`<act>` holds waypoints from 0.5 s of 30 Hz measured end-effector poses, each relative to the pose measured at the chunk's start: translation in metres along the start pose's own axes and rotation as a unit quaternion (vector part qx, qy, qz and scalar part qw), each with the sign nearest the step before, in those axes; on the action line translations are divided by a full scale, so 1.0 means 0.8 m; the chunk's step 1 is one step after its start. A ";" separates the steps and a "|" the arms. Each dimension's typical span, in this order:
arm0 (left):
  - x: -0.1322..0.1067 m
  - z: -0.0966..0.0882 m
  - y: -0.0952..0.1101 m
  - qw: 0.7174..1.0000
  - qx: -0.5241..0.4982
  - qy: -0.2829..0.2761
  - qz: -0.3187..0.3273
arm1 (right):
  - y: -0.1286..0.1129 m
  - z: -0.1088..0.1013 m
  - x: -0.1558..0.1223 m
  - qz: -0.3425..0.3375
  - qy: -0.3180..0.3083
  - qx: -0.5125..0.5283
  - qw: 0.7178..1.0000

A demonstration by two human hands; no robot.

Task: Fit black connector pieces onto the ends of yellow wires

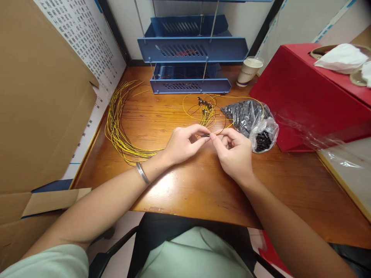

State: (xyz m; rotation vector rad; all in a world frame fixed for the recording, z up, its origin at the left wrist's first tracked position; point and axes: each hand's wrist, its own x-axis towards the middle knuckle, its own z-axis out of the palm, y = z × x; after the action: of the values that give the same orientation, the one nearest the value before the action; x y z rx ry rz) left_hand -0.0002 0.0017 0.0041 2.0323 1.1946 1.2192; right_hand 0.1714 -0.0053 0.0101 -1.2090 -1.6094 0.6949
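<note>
Over the middle of the worn wooden bench (pixel 179 189) the left hand (pixel 182 144) and the right hand (pixel 234 152) met fingertip to fingertip, both pinched closed on one thin yellow wire with a small black sleeve at its end (pixel 206 135). The left thumb and forefinger nipped the wire just behind its tip, seemingly to keep it from bending, while the right fingers closed on the black piece at the very end, as one would to slide it along; how far on it sat was too small to tell. The wire ran back from the hands toward a loose tangle of yellow wires already tipped in black (pixel 204 110), lying just beyond the fingers. A long curved bundle of bare yellow wires (pixel 117 127) lay to the left, near the left wrist, and a clear plastic bag of small black parts (pixel 252 123) sat open just beside the right hand, within easy reach. A blue stacked letter tray (pixel 189 50) stood at the back edge.
</note>
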 end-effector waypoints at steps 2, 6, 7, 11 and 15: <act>0.000 0.000 0.000 1.000 0.002 0.000 -0.001 | 0.001 0.000 0.000 0.000 0.005 -0.004 1.000; -0.001 0.000 0.000 1.000 0.007 -0.001 0.000 | 0.004 0.001 -0.001 -0.006 0.010 -0.007 1.000; -0.002 0.000 0.000 1.000 0.008 -0.001 0.000 | 0.004 0.001 -0.001 -0.008 0.010 -0.007 1.000; -0.002 0.000 -0.003 1.000 0.012 -0.001 -0.008 | 0.004 0.002 -0.001 -0.001 0.004 -0.003 1.000; -0.002 0.001 -0.005 1.000 0.005 0.007 -0.019 | 0.001 0.001 -0.001 0.006 -0.003 -0.003 1.000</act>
State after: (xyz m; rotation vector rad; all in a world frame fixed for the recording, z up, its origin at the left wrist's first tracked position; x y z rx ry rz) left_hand -0.0013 0.0025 0.0004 2.0016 1.2432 1.2133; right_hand 0.1707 -0.0058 0.0089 -1.2235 -1.6116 0.7026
